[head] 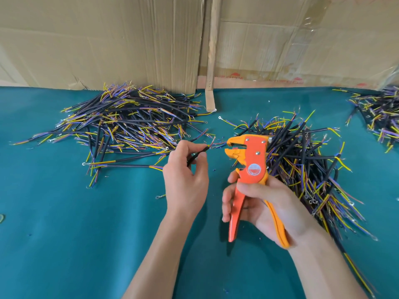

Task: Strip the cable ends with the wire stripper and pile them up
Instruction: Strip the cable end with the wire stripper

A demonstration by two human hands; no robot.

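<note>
Centre frame: left hand [185, 182] pinches a black cable [197, 153], its wire ends at the open mouth of the orange wire stripper [250, 162] gripped by the right hand [265, 203].

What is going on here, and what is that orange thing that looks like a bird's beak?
There is one picture, taken by a camera worn on a person's head, so you look down at their two hands as they would. No robot is here. The right hand holds the orange thing: a wire stripper, a tool that pulls the plastic coat off wire ends. Its beak-like mouth stands open. The left hand pinches one thin black cable, whose coloured little wires point toward that mouth. Everything sits on a green table. One big cable pile lies on the left, another heap behind the tool, and a third bunch far right. Brown cardboard stands at the back.
</note>
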